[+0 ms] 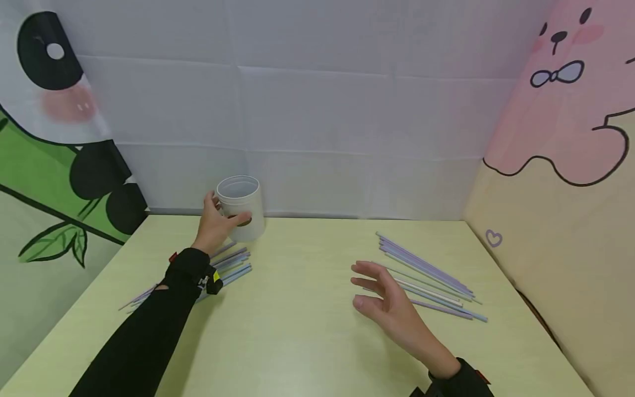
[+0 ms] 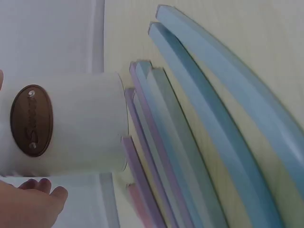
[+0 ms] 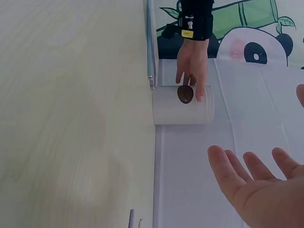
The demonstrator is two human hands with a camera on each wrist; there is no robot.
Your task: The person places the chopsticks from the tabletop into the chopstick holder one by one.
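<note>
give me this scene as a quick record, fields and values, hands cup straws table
left hand: grips the white cup from the side
cup: upright on the table, empty as far as visible, brown oval label
right hand: open, holds nothing, beside the right straws
left straws: flat pile by the left wrist
right straws: loose flat pile

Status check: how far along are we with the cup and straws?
Done: nothing shows in the white cup; its rim looks empty. In hand: the left hand grips the cup near the back wall; the right hand hovers open, holding nothing. Left: both straw piles lie on the table, one by the left wrist, one beside the right hand.
</note>
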